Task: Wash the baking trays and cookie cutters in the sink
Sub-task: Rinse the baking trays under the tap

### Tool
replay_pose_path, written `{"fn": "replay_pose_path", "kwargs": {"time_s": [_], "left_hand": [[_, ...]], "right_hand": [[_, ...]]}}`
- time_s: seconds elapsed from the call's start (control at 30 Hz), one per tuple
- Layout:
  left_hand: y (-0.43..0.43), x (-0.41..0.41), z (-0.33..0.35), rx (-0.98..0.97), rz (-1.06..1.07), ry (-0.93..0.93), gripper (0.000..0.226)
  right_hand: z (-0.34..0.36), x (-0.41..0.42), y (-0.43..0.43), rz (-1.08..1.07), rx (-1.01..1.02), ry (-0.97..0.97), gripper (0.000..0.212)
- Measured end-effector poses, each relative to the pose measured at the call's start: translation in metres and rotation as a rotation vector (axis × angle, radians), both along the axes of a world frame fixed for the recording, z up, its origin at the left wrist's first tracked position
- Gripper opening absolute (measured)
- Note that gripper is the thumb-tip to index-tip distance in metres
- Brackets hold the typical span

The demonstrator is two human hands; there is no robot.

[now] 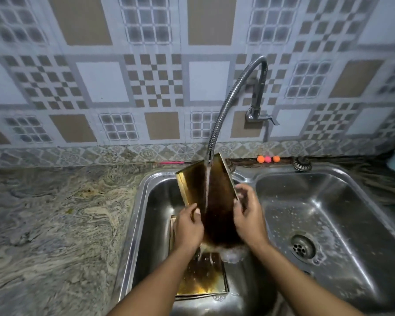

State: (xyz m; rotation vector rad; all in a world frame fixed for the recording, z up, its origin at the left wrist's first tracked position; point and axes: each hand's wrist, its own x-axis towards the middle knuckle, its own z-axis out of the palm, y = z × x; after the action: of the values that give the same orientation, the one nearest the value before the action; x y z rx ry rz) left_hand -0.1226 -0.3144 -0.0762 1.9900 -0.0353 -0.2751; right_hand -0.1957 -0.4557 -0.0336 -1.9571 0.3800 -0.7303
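Gold metal, wet: a 2nd tray (201,281) lies flat at the bottom of the left sink (141,201), closest to the person. Just above it, both hands hold the tray (221,195) by its sides. The left hand (188,226) is curled on the left edge and the right hand (249,220) is curled round the right edge. The tray stands tipped up, its long way running from the hands up & away to the tap (226,103). The water (207,185) hits its middle and runs down. Both hands sit at the low end, equally close, so next is prob. turning it under the stream.
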Motion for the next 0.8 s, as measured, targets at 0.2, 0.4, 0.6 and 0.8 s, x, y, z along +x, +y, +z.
{"fn": "replay_pose_path", "kwargs": {"time_s": [0.2, 0.4, 0.6, 0.8], "left_hand": [[-0.030, 0.001, 0.052, -0.377, -0.054, 0.219, 0.061], [-0.022, 0.007, 0.058, -0.167, -0.017, -0.067, 0.023], [0.001, 0.016, 0.063, -0.363, -0.145, 0.053, 0.058], [0.012, 0.022, 0.074, -0.323, -0.314, -0.096, 0.097]], "right_hand": [[-0.008, -0.020, 0.019, 0.078, -0.200, 0.016, 0.036], [-0.014, -0.029, 0.033, 0.216, -0.094, 0.067, 0.036], [-0.019, -0.007, -0.012, 0.092, 0.216, 0.242, 0.061], [-0.006, 0.006, -0.036, 0.175, 0.262, 0.237, 0.089]]}}
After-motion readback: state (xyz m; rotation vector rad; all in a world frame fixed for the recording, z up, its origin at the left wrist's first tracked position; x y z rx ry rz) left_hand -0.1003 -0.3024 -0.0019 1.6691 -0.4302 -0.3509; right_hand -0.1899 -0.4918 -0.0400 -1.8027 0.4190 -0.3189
